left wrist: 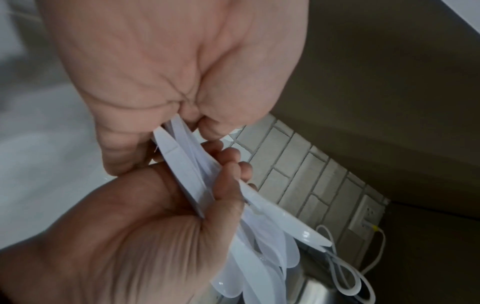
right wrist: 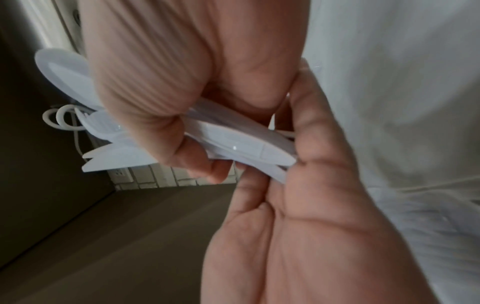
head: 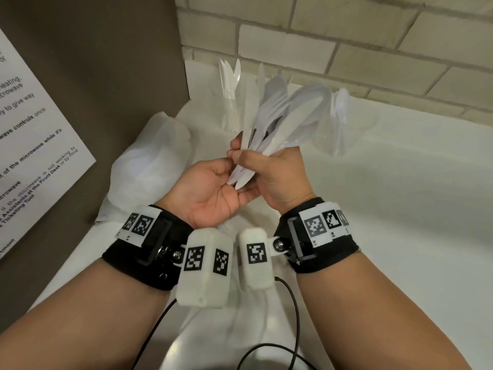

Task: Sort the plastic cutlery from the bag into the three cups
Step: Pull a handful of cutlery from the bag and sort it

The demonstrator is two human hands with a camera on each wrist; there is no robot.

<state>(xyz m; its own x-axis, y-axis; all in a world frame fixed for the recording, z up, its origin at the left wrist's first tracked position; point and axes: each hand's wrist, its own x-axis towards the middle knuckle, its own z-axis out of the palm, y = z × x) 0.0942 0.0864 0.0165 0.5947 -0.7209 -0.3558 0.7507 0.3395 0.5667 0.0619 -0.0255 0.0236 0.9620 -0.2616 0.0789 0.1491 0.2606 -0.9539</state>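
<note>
My right hand [head: 248, 156] grips a bunch of white plastic cutlery [head: 288, 116] by the handles, with spoons and knives fanned up and away. My left hand [head: 240, 177] lies palm up beside it, thumb and fingers curled round the handle ends. In the left wrist view my left hand [left wrist: 163, 144] closes on the handle ends of the cutlery [left wrist: 259, 226] above my right hand [left wrist: 223, 174]. The right wrist view shows the right hand [right wrist: 197, 154], cutlery [right wrist: 233, 142] and left hand [right wrist: 285, 164]. A clear cup of knives [head: 231, 102] and a clear cup of spoons [head: 340, 121] stand behind. The white bag [head: 152, 161] lies to the left.
A white counter [head: 400, 209] meets a brick wall [head: 346, 49] at the back. A brown panel with a paper notice [head: 40, 124] closes off the left side. Black cables [head: 293, 303] hang below my wrists. A wall outlet with a white cord [left wrist: 369, 214] is nearby.
</note>
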